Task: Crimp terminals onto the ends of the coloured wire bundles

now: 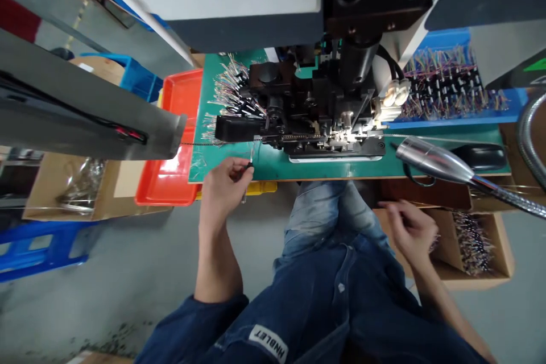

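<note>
At the front edge of the green work board (273, 170), my left hand (226, 185) pinches a short cable (249, 165) with a black sleeve. Thin wire ends rise from it toward the machine, and a light tail hangs below my fingers. Just beyond is the black crimping machine (307, 108), with a lit spot at its working point and a strip of terminals running in from the left. My right hand (412, 230) hovers beside my lap, over a cardboard box, slightly blurred. Its index finger points left, the others curl loosely, and nothing shows in it.
Bundled cables (234, 91) lie on the board behind the machine's left side. A blue tray (452, 119) of cables stands at right; below it, a cardboard box (503, 256) holds more. A metal lamp neck (435, 162) crosses the right side. Orange trays (149, 182) sit left.
</note>
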`<action>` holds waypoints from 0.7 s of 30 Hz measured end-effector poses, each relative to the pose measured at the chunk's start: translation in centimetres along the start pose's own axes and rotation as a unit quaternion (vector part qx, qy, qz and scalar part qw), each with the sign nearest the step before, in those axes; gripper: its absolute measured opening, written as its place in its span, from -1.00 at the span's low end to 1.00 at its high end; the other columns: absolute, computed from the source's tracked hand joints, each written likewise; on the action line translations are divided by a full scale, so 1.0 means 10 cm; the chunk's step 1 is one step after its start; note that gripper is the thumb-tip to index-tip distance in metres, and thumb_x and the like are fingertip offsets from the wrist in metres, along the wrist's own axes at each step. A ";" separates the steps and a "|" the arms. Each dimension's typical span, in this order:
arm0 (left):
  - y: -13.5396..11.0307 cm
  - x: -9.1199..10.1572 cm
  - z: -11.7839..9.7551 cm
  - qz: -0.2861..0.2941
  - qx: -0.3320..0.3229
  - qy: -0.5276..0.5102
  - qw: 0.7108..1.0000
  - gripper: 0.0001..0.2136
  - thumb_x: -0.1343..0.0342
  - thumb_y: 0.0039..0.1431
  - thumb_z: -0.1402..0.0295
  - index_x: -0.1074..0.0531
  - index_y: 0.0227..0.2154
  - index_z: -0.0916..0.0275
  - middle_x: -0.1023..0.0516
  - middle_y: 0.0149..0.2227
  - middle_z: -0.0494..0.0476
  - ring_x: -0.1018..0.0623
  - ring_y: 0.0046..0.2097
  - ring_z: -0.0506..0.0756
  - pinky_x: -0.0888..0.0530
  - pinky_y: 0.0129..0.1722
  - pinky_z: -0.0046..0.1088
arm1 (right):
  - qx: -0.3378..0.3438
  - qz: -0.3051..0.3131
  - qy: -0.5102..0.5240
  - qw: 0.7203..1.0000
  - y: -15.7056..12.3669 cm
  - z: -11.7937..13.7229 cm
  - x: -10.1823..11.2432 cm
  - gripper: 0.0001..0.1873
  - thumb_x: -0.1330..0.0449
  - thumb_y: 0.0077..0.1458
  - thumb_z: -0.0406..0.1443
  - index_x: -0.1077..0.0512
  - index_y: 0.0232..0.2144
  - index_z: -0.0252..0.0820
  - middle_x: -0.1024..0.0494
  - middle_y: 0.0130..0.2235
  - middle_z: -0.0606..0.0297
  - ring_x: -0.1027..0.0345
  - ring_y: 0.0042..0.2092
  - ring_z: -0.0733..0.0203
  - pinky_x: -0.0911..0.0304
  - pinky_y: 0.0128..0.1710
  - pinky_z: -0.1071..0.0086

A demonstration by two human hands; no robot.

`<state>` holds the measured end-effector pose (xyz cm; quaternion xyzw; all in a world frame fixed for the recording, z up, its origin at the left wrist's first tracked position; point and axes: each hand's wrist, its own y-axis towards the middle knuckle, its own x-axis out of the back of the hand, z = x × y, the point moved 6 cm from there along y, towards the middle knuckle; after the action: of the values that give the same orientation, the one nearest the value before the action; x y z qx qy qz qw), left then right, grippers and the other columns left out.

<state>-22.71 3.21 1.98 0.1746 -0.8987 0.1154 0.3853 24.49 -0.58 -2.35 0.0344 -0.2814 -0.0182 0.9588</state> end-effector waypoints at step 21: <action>-0.93 -0.80 -0.06 -0.027 0.014 -0.354 0.935 -0.65 -0.51 0.30 0.08 -0.62 -0.08 0.21 -0.68 -0.28 0.07 -0.46 -0.48 -0.05 -0.43 -0.47 -0.54 | -0.071 0.377 0.288 0.877 0.13 0.95 -1.83 -0.55 -0.27 0.53 0.03 -0.60 -0.27 -0.18 -0.57 -0.44 0.38 -0.34 -0.39 0.26 -0.20 -0.29 0.36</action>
<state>-13.48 -3.30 -2.80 0.2340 -0.9701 0.0480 0.0428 4.00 1.18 -4.13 -0.1393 0.0176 0.3356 0.9315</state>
